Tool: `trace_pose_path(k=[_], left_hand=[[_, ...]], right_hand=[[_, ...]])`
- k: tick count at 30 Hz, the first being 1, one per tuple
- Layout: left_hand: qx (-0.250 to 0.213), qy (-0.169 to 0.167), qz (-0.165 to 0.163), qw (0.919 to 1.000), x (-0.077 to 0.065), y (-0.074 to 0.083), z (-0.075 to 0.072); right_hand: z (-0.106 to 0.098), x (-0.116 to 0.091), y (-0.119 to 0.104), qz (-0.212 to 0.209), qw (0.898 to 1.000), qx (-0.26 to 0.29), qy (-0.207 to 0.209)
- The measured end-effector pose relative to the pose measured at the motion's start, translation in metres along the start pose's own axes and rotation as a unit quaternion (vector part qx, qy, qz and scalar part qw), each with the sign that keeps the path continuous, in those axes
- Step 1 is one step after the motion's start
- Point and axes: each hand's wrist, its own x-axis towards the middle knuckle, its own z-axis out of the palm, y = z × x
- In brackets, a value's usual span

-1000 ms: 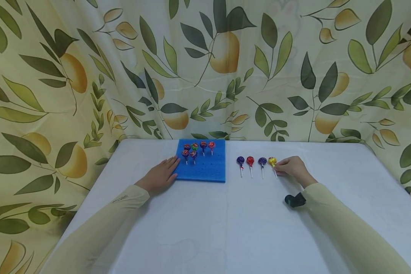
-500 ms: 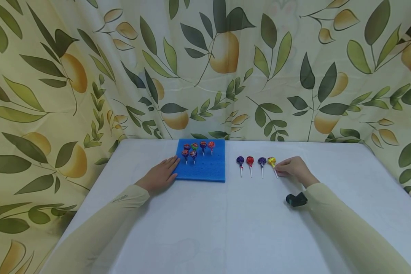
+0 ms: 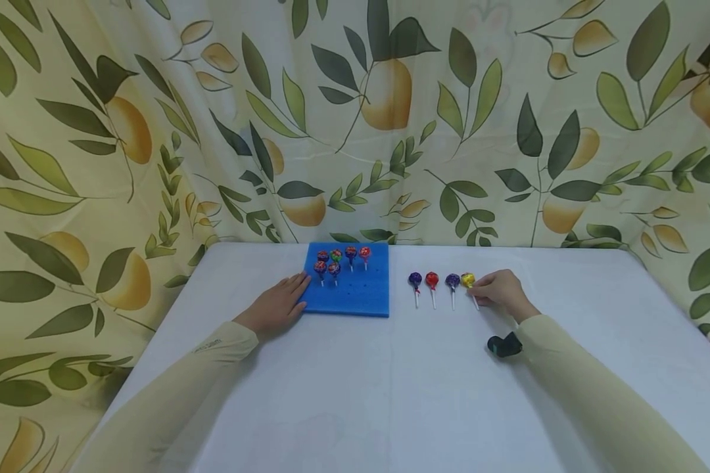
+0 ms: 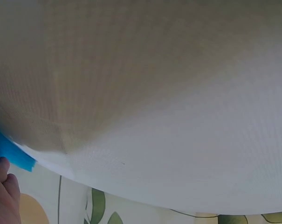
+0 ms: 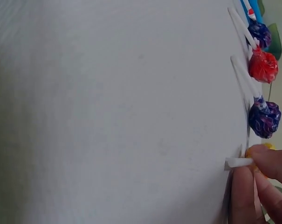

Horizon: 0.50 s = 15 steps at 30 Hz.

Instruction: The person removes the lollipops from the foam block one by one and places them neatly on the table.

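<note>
A yellow-wrapped lollipop [image 3: 468, 280] is at the right end of a row on the white table. My right hand [image 3: 501, 290] pinches its stick between thumb and fingers; in the right wrist view the white stick [image 5: 238, 162] pokes out of the grip and the wrapped head is mostly hidden. Just left of it lie a purple lollipop [image 3: 452, 280], a red lollipop [image 3: 432, 279] and another purple lollipop [image 3: 415, 279]. My left hand [image 3: 277, 301] rests with extended fingers on the left edge of a blue foam board [image 3: 361, 302]. Several lollipops [image 3: 334, 268] stand upright in the board.
A small black object [image 3: 505, 345] sits by the right sleeve's cuff. Behind the white table [image 3: 343, 387] hangs a curtain [image 3: 355, 164] printed with leaves and fruit. Small holes dot the foam board's surface.
My right hand has shifted slightly left along with the yellow lollipop, which stays at the end of the row. The left hand and the foam board have kept their place.
</note>
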Motion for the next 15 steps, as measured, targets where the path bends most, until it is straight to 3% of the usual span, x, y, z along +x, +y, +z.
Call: trace_pose_path(k=[15], left_hand=[[-0.001,-0.009,-0.008,0.9999,0.0009,-0.0003,0.0015]], right_hand=[[0.0041,0.0009,0.0021,0.029,0.999,0.01,0.023]])
